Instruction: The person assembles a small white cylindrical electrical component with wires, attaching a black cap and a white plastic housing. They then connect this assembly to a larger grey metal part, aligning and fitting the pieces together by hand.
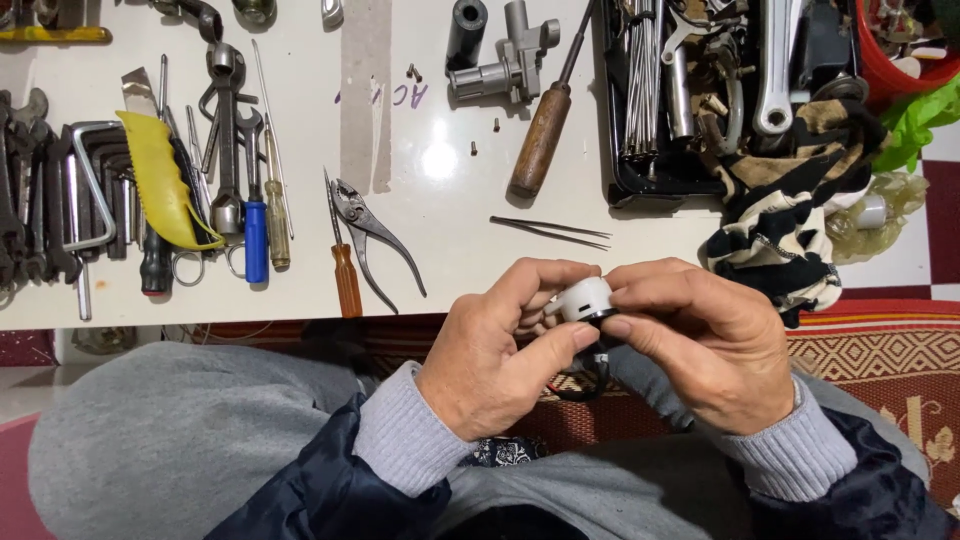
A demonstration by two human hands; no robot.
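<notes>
From the head camera, we hold a small white round part in front of our lap, just below the edge of the white tabletop. Our left hand and right hand both pinch it with their fingers, so both are closed on it. Black wires hang under it. It looks light, hard and smooth, so we think gripping its round sides is best. Pliers and tweezers lie nearby.
</notes>
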